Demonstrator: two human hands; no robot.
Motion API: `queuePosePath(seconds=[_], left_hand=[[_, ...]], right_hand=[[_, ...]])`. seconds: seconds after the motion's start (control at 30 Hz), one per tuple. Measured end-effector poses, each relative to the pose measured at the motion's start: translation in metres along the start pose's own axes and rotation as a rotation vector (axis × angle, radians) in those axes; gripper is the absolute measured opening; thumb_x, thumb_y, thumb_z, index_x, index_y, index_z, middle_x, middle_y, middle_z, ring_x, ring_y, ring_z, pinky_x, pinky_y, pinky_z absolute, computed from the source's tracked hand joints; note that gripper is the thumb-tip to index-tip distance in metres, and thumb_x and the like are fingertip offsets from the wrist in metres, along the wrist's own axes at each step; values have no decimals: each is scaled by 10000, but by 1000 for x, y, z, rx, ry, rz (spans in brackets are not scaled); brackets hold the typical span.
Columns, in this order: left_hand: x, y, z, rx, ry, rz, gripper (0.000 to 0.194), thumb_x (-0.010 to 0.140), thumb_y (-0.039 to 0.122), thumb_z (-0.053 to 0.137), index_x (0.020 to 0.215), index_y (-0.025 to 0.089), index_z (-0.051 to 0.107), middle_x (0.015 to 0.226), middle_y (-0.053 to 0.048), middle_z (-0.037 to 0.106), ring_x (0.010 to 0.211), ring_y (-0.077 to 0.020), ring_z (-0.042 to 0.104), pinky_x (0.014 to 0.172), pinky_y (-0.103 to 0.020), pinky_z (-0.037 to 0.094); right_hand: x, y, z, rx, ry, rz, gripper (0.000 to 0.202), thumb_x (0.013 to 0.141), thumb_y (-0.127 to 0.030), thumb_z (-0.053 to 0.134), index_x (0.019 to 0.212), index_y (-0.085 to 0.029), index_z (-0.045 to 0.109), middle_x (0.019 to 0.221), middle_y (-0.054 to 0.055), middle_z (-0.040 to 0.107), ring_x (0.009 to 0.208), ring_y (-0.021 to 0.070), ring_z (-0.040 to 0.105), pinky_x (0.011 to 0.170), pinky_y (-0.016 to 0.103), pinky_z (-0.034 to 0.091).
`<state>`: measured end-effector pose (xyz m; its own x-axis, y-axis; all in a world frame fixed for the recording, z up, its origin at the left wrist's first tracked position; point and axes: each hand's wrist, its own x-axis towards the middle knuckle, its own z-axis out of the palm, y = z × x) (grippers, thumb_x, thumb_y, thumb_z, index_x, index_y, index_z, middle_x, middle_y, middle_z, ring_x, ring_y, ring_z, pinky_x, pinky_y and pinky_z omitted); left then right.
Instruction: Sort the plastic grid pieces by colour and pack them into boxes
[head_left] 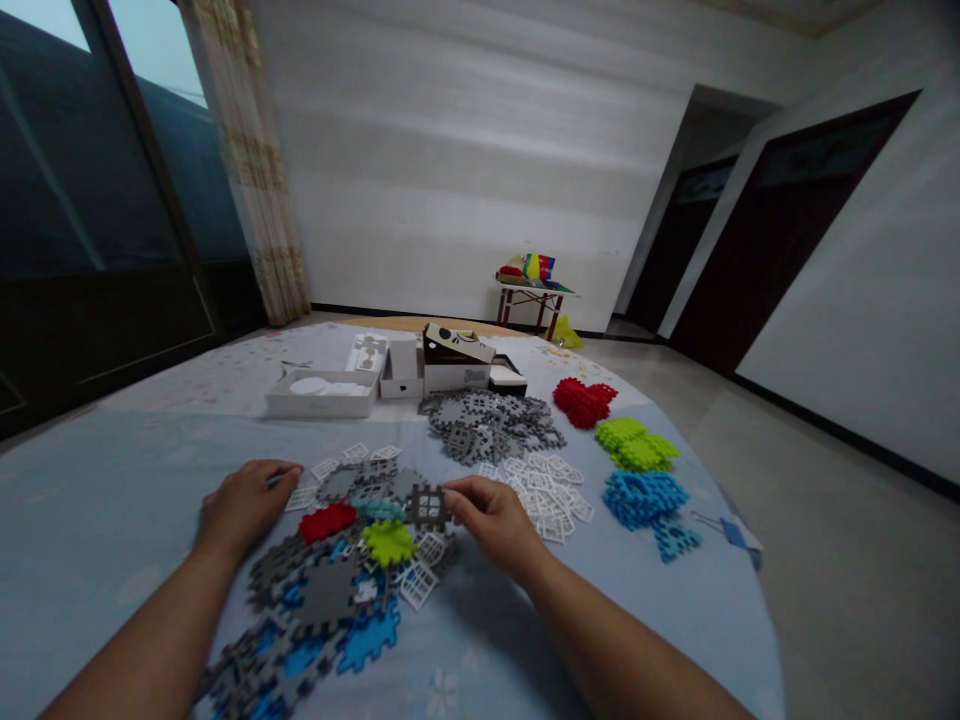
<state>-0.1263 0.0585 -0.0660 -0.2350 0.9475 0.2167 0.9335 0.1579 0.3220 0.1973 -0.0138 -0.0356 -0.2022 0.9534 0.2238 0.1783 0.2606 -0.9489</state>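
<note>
My right hand (pixel 491 515) pinches a dark grey interlocking tile with a window-like grid (pixel 429 507) between thumb and fingers, over the right side of the central pile. My left hand (pixel 247 505) rests on the cloth left of the pile, fingers bent, thumb and forefinger slightly apart with nothing visible between them. White lattice window pieces (pixel 301 498) lie close to its fingertips. The pile holds grey toothed tiles (pixel 328 592), a red tile (pixel 328 521), a lime green tile (pixel 388 541), a teal tile (pixel 379 510) and blue tiles (pixel 371 637).
Loose grey tiles (pixel 491 425) and white window pieces (pixel 544 490) lie beyond my right hand. Red (pixel 583 402), lime (pixel 637 443) and blue (pixel 645 497) stacks line the right edge. At the back stand a white open box (pixel 322 402) and a patterned box (pixel 454 375).
</note>
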Motion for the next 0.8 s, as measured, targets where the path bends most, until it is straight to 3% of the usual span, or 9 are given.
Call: queuePosePath(seconds=[0.17, 0.3, 0.57, 0.7, 0.8], left_hand=[[0, 1, -1, 3, -21, -2, 434, 788, 481, 343, 956, 238, 661, 1129, -84, 618, 1050, -290, 535, 780, -406, 425], [0, 0, -1, -22, -16, 2, 419, 780, 473, 370, 949, 230, 668, 1103, -86, 634, 1028, -297, 543, 761, -399, 429], [-1, 2, 0, -16, -11, -22, 433, 790, 482, 328, 944, 250, 659, 1139, -75, 610, 1057, -297, 530, 810, -442, 411], [-2, 2, 1, -25, -4, -19, 431, 788, 481, 336, 940, 241, 660, 1116, -78, 623, 1036, -291, 543, 798, -421, 417], [-4, 3, 0, -33, 17, -25, 412, 784, 472, 351, 927, 245, 664, 1097, -64, 637, 1030, -278, 549, 802, -396, 417]], right_hand=[[1, 5, 1, 110, -53, 47, 247, 764, -397, 571, 822, -179, 672, 638, -20, 610, 544, 87, 514, 538, 211, 417], [5, 4, -6, 105, -19, 54, 275, 757, -420, 567, 852, -180, 662, 632, -20, 613, 500, 78, 516, 477, 196, 408], [60, 11, -60, -188, 184, 1, 316, 740, -388, 554, 915, -153, 672, 617, 6, 635, 542, 134, 583, 507, 252, 483], [88, 15, -80, -200, 324, -15, 416, 763, -356, 501, 1118, -157, 583, 932, 69, 665, 715, 164, 628, 596, 288, 520], [90, 17, -76, -265, 379, -17, 454, 768, -309, 492, 1203, -181, 518, 1087, 86, 623, 820, 177, 629, 645, 299, 527]])
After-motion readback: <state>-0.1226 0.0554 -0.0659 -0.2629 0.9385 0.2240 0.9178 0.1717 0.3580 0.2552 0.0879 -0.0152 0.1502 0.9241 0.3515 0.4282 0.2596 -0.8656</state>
